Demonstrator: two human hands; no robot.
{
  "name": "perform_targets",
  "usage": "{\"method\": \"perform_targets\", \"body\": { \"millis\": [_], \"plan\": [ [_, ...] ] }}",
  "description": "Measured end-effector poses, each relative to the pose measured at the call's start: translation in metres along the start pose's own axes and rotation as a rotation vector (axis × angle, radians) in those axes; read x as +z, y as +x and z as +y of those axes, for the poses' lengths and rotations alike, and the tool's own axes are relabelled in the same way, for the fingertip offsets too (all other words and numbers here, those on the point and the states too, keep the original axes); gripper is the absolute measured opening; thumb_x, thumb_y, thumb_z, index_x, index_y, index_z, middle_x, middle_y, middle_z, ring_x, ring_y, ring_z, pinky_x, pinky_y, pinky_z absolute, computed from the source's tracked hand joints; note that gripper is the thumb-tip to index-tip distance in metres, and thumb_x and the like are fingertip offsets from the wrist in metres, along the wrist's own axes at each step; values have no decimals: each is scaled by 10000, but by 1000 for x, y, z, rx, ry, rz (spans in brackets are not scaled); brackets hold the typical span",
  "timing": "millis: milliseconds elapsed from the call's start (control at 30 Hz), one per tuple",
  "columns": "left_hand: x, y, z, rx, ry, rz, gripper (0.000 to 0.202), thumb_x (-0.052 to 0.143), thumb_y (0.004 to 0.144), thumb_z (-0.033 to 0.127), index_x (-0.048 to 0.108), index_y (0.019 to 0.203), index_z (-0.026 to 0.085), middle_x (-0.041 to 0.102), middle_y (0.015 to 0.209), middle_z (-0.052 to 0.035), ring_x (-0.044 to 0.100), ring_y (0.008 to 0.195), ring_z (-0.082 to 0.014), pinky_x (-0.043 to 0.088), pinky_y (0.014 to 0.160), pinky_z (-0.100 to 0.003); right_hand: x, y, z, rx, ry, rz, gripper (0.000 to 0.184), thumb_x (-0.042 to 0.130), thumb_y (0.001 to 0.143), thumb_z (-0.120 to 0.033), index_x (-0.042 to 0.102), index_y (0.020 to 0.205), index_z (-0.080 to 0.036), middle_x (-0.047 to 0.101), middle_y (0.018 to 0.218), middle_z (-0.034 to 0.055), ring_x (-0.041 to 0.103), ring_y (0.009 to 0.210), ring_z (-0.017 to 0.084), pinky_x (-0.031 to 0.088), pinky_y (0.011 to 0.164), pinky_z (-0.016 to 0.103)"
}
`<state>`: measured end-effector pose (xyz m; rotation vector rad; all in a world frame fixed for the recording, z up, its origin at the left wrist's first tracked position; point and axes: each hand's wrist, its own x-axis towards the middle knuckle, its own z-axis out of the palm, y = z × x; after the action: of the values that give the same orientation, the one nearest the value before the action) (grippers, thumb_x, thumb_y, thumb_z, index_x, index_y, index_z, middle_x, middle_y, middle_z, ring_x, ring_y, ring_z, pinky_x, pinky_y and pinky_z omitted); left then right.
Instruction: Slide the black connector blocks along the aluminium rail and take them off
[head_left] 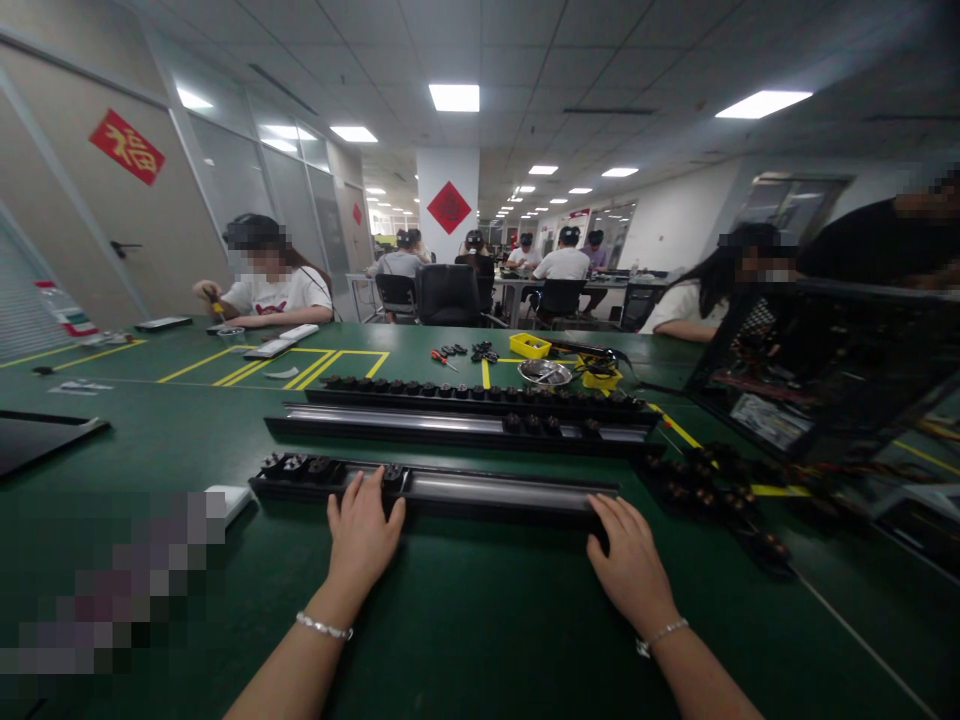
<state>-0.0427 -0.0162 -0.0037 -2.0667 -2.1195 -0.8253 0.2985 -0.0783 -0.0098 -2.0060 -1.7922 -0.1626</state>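
Observation:
A long black channel rail [510, 494] with a shiny metal inside lies across the green table in front of me. Several black socket modules [319, 467] sit in its left part, and one more module [393, 477] sits just right of my left fingertips. My left hand [365, 530] rests on the rail with its fingers spread, thumb at the front edge. At the rail's right end, my right hand [631, 552] lays its outstretched fingers over the edge, thumb apart. The fingertips partly hide the rail's inside.
Behind are a second rail [405, 420] and a full row of modules [450, 391]. Loose modules on cords [705, 490] lie right, near a large black case [825, 370]. Farther back are a metal bowl [544, 373] and yellow bin [529, 346]. Co-workers sit across the table.

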Motion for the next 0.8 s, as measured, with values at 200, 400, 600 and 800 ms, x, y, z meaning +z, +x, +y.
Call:
{"method": "perform_targets", "body": {
  "millis": [200, 400, 600, 800],
  "plan": [
    [0, 0, 0, 51, -31, -18, 485, 410, 853, 311, 412, 1297, 116, 524, 1279, -155, 356, 1282, -264, 169, 1066, -567, 1, 0, 1, -5, -4, 4, 497, 377, 814, -290, 478, 1269, -117, 491, 1298, 97, 328, 1271, 246, 290, 1056, 440],
    [3, -1, 2, 120, -77, -13, 468, 433, 841, 292, 425, 1285, 142, 545, 1262, -133, 390, 1265, -252, 161, 1079, -549, 1, 0, 1, 1, 9, 11, 495, 380, 804, -290, 479, 1266, -141, 496, 1292, 90, 334, 1269, 250, 297, 1048, 455],
    [5, -3, 7, 204, -122, -23, 446, 438, 826, 273, 448, 1249, 132, 563, 1237, -130, 423, 1243, -244, 197, 1087, -515, 1, 0, 0, 3, 3, 11, 505, 376, 806, -295, 481, 1266, -114, 497, 1289, 105, 331, 1268, 256, 289, 1054, 451],
    [4, -1, 4, 246, -145, -15, 441, 450, 813, 266, 450, 1238, 149, 574, 1215, -114, 491, 1173, -233, 243, 1079, -481, 2, 0, 1, -2, -12, 13, 504, 378, 803, -293, 478, 1266, -123, 502, 1282, 103, 329, 1271, 257, 292, 1047, 449]
  ]
}}
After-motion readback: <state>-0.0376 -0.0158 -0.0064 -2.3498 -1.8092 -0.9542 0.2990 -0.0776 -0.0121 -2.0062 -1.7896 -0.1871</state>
